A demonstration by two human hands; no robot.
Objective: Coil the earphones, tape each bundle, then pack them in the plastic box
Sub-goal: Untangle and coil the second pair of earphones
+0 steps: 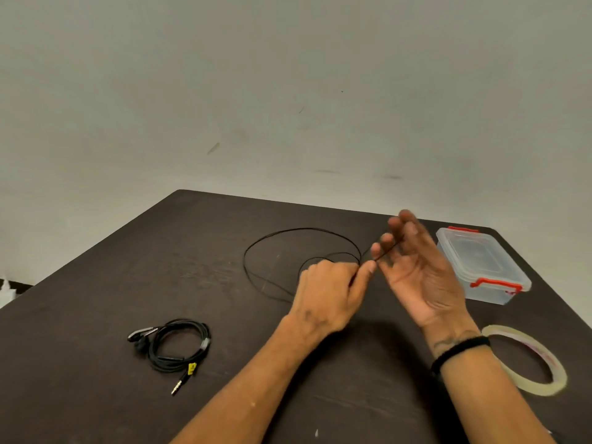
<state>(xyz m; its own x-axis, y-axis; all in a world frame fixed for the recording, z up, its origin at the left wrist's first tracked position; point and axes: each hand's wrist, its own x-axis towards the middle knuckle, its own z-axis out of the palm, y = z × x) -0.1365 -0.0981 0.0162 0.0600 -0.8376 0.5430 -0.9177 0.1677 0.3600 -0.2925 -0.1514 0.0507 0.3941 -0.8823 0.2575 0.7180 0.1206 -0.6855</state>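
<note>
the left hand [330, 293] pinched the thin black earphone cord [298, 232] while the spread right hand [416, 270] served as a winding form, near the dark table's [96, 315] far edge.

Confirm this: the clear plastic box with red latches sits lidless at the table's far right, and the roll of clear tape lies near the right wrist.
Wrong on one count: the head view shows the clear plastic box with red latches closed, its lid on. The rest stands: far right of the dark table, roll of clear tape near the right wrist.
</note>
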